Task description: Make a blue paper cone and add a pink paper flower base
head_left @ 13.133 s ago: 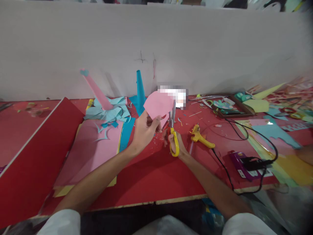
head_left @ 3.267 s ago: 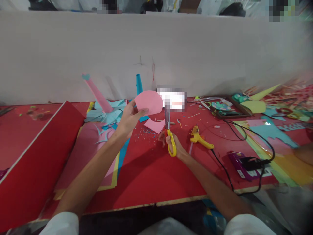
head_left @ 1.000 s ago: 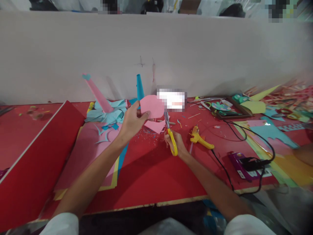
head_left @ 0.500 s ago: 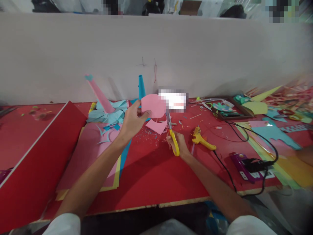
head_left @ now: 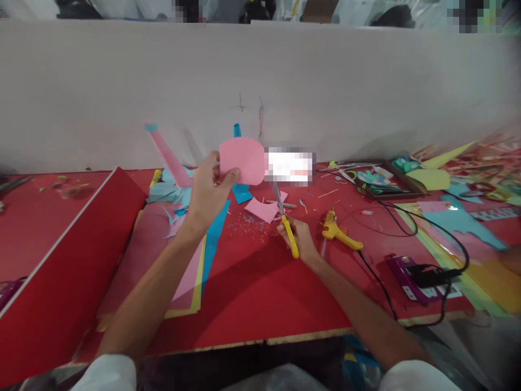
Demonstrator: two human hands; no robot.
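Between thumb and fingers, my left hand point(head_left: 211, 187) holds up a pink paper piece point(head_left: 243, 161) with rounded sides, above the table. My right hand point(head_left: 299, 237) grips yellow-handled scissors point(head_left: 290, 236) with the blades pointing up and away from me. The blade tips are apart from the pink piece, to its lower right. Below them on the red table lies a curved pink paper offcut point(head_left: 261, 209) among small scraps. A blue paper cone point(head_left: 237, 130) stands behind the pink piece, partly hidden by it.
A yellow glue gun point(head_left: 340, 232) lies right of my right hand, its cable running to a purple power box point(head_left: 413, 278). Stacked coloured sheets point(head_left: 138, 260) lie under my left forearm, beside a red divider point(head_left: 77, 277). A dark tray point(head_left: 391, 187) holds cut shapes at the right.
My left hand has moved the pink piece left and slightly up, away from the scissors. The scissors stay in nearly the same place, with the blades looking closer together.
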